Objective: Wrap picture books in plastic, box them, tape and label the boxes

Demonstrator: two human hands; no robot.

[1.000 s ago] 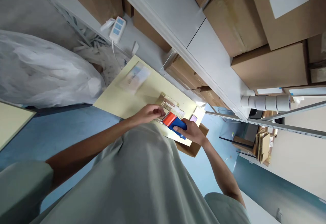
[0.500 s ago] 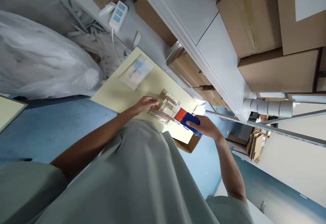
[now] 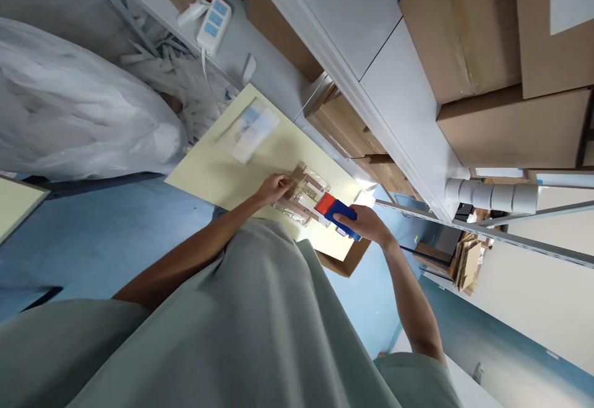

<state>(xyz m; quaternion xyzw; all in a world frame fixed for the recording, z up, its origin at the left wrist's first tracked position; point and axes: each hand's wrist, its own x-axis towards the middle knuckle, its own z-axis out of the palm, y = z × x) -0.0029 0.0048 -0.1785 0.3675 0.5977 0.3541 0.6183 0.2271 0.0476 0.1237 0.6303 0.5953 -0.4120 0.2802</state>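
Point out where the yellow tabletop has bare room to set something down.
Bare yellow tabletop lies between the printed packet and the near edge, and between that packet and the wrapped package. It's crowded around the package, where the left grip, right grip and red-and-blue tool sit close together.

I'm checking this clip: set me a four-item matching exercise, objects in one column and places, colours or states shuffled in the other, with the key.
Column one
1. Tool
2. Power strip
3. Rolls
4. Taped package

Column two
A. Lined up side by side in a row
B. Lying on the yellow tabletop, next to the left hand
C. Blue and red, gripped by the right hand
D. White and light blue, with a cord

Pairs: 1-C, 2-D, 3-A, 4-B
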